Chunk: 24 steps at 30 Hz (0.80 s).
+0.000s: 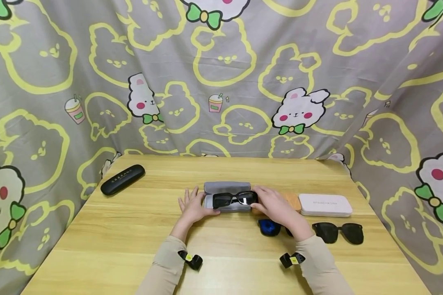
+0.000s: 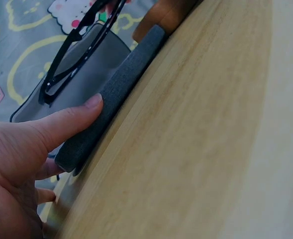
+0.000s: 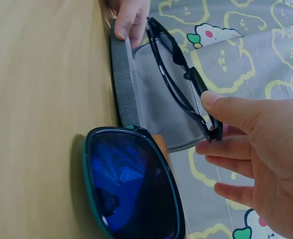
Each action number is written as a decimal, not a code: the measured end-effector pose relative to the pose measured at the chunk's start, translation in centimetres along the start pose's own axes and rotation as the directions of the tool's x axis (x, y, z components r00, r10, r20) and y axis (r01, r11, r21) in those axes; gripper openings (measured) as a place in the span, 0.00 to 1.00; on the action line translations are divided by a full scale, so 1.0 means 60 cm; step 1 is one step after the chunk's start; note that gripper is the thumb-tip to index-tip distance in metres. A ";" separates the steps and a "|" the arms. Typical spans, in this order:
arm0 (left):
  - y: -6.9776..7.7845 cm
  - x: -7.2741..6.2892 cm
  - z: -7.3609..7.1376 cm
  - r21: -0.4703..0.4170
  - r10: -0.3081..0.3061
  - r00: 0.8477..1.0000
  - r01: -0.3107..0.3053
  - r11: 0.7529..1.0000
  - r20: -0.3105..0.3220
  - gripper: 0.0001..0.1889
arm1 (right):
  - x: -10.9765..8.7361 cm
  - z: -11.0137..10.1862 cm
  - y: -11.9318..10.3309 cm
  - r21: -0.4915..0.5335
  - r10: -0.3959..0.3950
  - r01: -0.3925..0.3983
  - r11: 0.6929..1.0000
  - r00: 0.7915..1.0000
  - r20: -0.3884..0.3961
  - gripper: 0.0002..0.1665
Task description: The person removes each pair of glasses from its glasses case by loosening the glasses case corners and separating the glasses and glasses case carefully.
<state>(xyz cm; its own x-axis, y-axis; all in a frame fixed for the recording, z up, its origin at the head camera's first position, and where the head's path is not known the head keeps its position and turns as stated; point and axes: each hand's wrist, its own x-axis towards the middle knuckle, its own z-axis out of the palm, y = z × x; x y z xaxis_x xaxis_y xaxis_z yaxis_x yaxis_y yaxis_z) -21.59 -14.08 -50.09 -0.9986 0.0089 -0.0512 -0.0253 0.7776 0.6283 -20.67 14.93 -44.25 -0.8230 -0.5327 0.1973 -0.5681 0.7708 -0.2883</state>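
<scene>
A grey glasses case (image 1: 227, 187) lies open on the table, its lid raised at the back. My left hand (image 1: 194, 208) holds the case's left end, with the thumb along the front wall (image 2: 111, 107) and other fingers at the end. Just above the case are black-framed sunglasses (image 1: 223, 200), folded. Their right end is pinched between thumb and fingers of my right hand (image 1: 277, 205), as the right wrist view shows of the sunglasses (image 3: 172, 92). Beneath the right forearm lie blue-lensed sunglasses (image 1: 269, 228), partly hidden by it.
An orange-brown case (image 1: 292, 201) sits beside the grey one, partly behind my right hand. Right of it are a white case (image 1: 325, 205) and dark sunglasses (image 1: 339, 233). A black case (image 1: 123, 180) lies at the far left. Patterned curtain (image 1: 177, 110) hangs behind the table (image 1: 225, 262).
</scene>
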 end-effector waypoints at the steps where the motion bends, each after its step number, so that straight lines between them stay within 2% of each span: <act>1: 0.001 0.000 0.000 -0.001 -0.002 1.000 0.002 1.000 0.003 0.48 | -0.001 0.000 0.000 0.002 -0.001 0.001 1.000 1.000 -0.002 0.33; 9: -0.003 -0.001 -0.005 -0.069 0.012 1.000 -0.011 0.998 0.015 0.44 | -0.014 0.001 -0.004 -0.028 -0.019 0.018 0.999 1.000 -0.022 0.34; 17: -0.010 -0.001 -0.010 -0.173 0.024 0.998 -0.013 0.985 0.063 0.41 | -0.024 0.000 -0.008 -0.051 -0.036 0.034 0.998 0.998 -0.046 0.33; 24: -0.010 -0.002 -0.016 -0.196 0.039 0.996 -0.022 0.980 0.086 0.40 | -0.036 -0.004 -0.011 -0.083 -0.053 0.049 0.995 0.997 -0.054 0.32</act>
<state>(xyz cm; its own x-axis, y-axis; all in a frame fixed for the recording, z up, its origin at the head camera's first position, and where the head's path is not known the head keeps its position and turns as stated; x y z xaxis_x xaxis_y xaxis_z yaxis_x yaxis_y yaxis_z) -21.47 -15.18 -49.70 -0.9913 0.0936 -0.0930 -0.0119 0.6385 0.7695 -18.51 15.64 -44.26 -0.7904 -0.5535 0.2625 -0.6057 0.7703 -0.1994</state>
